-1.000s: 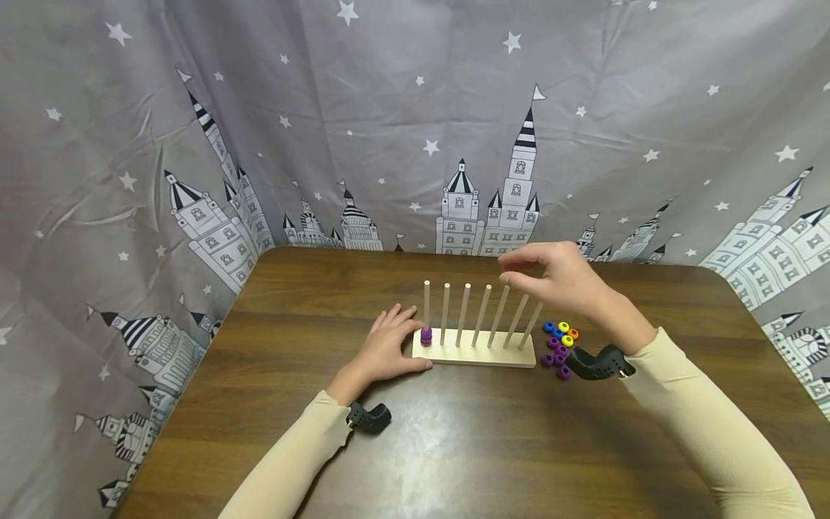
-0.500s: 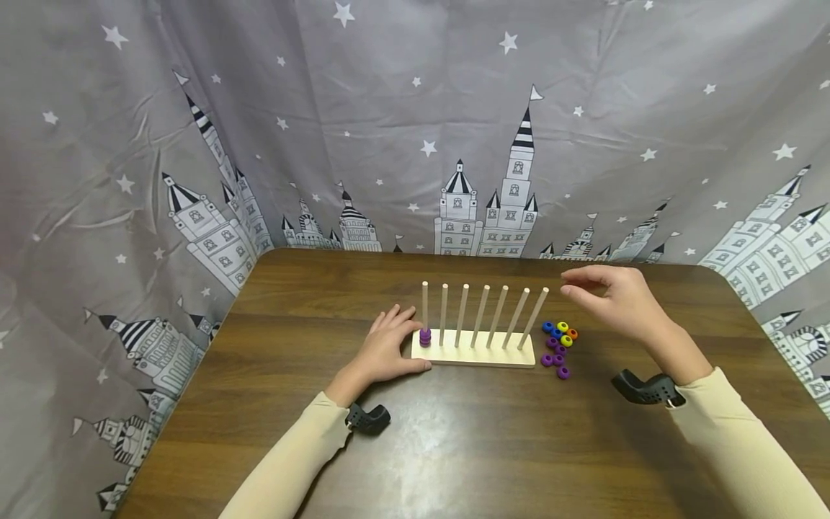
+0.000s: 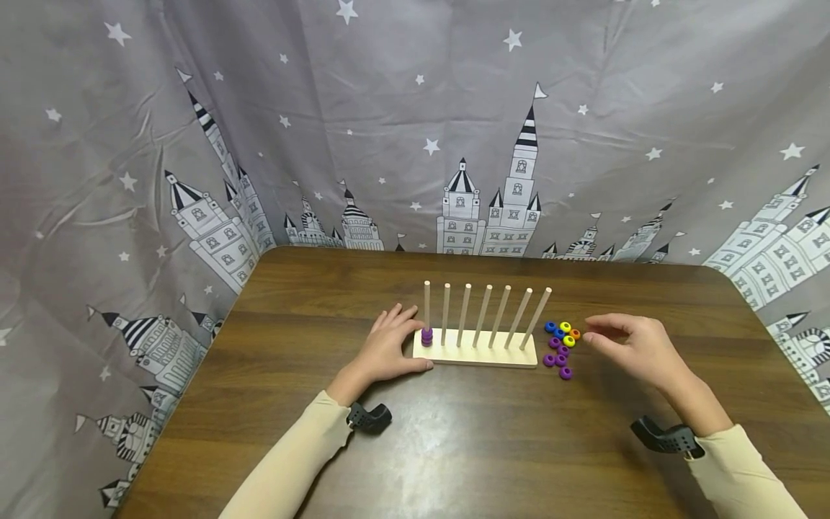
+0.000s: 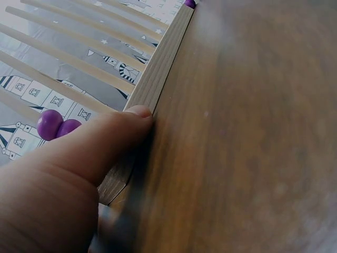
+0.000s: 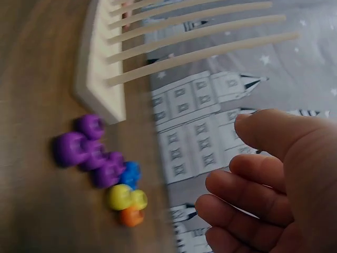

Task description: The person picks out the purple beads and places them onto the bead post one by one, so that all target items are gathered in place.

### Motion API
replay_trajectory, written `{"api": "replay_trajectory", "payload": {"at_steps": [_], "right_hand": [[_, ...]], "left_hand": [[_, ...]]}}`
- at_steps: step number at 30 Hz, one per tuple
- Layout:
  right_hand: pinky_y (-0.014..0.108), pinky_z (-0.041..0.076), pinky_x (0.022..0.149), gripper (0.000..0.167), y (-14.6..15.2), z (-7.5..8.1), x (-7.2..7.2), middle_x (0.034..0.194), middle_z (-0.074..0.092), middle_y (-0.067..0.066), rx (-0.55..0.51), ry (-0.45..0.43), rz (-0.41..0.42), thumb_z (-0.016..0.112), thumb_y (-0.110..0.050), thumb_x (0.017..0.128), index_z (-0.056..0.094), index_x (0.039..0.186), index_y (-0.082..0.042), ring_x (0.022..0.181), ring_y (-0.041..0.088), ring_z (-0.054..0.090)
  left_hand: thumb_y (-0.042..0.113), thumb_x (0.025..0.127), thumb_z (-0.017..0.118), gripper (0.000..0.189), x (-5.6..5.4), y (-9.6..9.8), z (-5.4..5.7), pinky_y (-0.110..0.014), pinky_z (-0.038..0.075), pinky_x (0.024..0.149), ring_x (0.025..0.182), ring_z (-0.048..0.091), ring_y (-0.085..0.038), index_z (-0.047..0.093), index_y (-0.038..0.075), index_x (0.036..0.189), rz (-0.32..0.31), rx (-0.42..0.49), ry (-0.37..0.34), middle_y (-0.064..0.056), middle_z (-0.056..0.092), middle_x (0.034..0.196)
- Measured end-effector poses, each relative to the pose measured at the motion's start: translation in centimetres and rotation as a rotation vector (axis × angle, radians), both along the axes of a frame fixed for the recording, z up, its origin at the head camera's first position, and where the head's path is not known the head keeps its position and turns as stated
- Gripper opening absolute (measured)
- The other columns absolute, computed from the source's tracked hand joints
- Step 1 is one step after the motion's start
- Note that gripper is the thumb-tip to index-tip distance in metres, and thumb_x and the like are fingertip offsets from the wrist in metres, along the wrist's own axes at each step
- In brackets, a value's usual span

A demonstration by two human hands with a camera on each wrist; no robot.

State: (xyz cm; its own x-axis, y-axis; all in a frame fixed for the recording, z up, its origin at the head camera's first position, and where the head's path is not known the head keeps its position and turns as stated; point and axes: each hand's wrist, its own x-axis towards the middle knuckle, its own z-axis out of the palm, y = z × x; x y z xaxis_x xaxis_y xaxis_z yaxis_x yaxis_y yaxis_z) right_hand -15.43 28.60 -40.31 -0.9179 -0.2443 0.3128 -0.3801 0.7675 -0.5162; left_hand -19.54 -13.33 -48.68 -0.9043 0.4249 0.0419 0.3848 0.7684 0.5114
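Observation:
A pale wooden board [image 3: 476, 353] carries a row of several upright pegs [image 3: 483, 317]. Purple beads [image 3: 426, 336] are stacked low on its leftmost peg; the other pegs are bare. My left hand [image 3: 385, 348] holds the board's left end, the thumb [image 4: 118, 126] along its front edge and the index finger at its back corner. To the right lie loose beads: several purple [image 3: 560, 360], plus blue [image 3: 550, 327], yellow [image 3: 568, 341] and one orange [image 3: 576, 334]. Just right of these hovers my right hand [image 3: 638, 349], holding nothing, thumb and index finger apart.
Everything stands on a brown wooden table [image 3: 441, 447]. Behind it hangs a grey curtain [image 3: 389, 108] printed with castles and stars. Each wrist wears a black camera mount, the right one [image 3: 664, 436] near the sleeve.
My right hand has moved from above the right-hand pegs out to the right, then down beside the loose beads. The left hand and the board have stayed where they were.

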Motion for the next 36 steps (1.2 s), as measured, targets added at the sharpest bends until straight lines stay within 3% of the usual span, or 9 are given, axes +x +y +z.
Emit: {"api": "replay_trajectory", "payload": {"at_steps": [5,14,21,36], "right_hand": [[0.009,0.052,0.064,0.021,0.5,-1.8,0.8,0.096,0.079,0.015,0.009,-0.031,-0.017,0.08,-0.012,0.085,0.078,0.103,-0.001,0.077,-0.014,0.06],[0.023,0.057,0.067,0.022,0.2,-3.7,1.2,0.088,0.08,0.006,0.069,-0.052,-0.008,0.082,-0.016,0.084,0.079,0.1,-0.003,0.078,-0.006,0.064],[0.016,0.056,0.068,0.023,-0.2,-5.1,1.2,0.088,0.08,0.004,0.019,-0.114,0.016,0.082,-0.017,0.084,0.078,0.102,-0.004,0.077,-0.01,0.064],[0.024,0.057,0.068,0.023,-1.0,-6.6,1.1,0.09,0.079,0.004,0.02,-0.053,-0.018,0.085,-0.016,0.08,0.079,0.099,-0.005,0.077,-0.002,0.065]], "left_hand": [[0.051,0.076,0.081,0.07,0.0,0.1,-0.1,-0.061,0.01,0.129,0.157,0.022,-0.042,0.064,0.015,0.133,0.0,0.004,0.009,-0.015,0.038,0.164],[0.051,0.076,0.081,0.069,0.0,0.0,-0.1,-0.061,0.009,0.129,0.157,0.021,-0.043,0.064,0.015,0.132,-0.001,0.005,0.009,-0.016,0.038,0.164],[0.052,0.077,0.08,0.071,-0.1,0.0,-0.1,-0.06,0.008,0.129,0.157,0.02,-0.041,0.063,0.016,0.135,-0.002,-0.009,0.002,-0.015,0.036,0.165],[0.05,0.076,0.082,0.071,-0.1,0.1,0.0,-0.061,0.011,0.129,0.156,0.023,-0.043,0.064,0.013,0.133,0.001,0.008,0.006,-0.017,0.039,0.163]]}}
